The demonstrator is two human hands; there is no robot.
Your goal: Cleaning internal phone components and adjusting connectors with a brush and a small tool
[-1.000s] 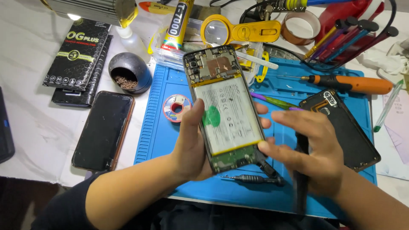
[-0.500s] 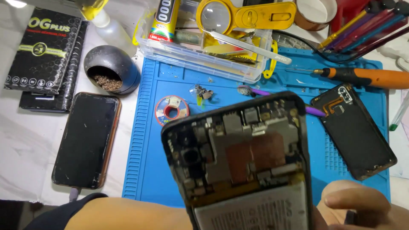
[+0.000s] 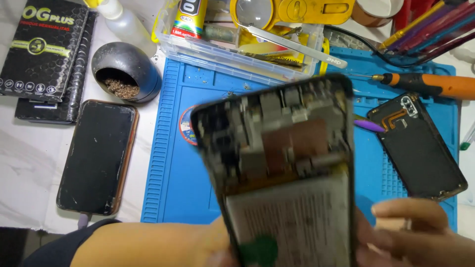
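Both hands, left hand (image 3: 217, 247) and right hand (image 3: 420, 232), grip the opened phone (image 3: 282, 168) at lower center, apparently by its edges, best kept off the exposed board, above the blue mat (image 3: 173, 173).

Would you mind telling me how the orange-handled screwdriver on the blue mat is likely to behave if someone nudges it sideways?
The orange-handled screwdriver looks round-bodied and lies flat on the blue mat, so it would probably roll rather than slide. The mat's ribbed, rubbery-looking surface may slow it. Its thin metal tip looks stiff, and the thick handle likely carries most of the weight, so it may pivot about the handle.
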